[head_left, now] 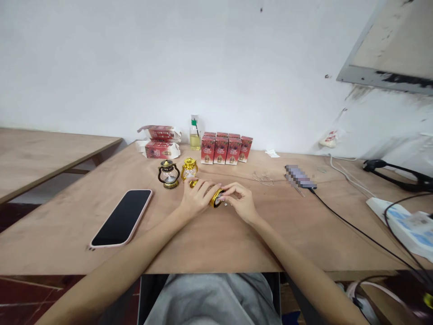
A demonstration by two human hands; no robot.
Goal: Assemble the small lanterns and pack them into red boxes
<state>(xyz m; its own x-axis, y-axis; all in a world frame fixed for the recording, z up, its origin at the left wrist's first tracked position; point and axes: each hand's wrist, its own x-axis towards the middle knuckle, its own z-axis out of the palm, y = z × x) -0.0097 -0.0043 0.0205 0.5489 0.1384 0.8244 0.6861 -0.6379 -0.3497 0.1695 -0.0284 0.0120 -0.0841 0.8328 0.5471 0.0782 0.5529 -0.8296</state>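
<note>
My left hand is wrapped over a small gold lantern that lies on its side, its round base turned to the right. At that base the fingers of my right hand are pinched together; whatever they may hold is too small to make out. Tiny pale bits lie on the table just below the right fingertips. Behind my left hand a second gold lantern stands upright, and to its left is a bronze-black lantern, also upright.
Red printed boxes stand in rows near the wall. Left of them are a bottle of yellow liquid and opened red cartons. A phone lies front left; another phone, cables and a power strip lie right.
</note>
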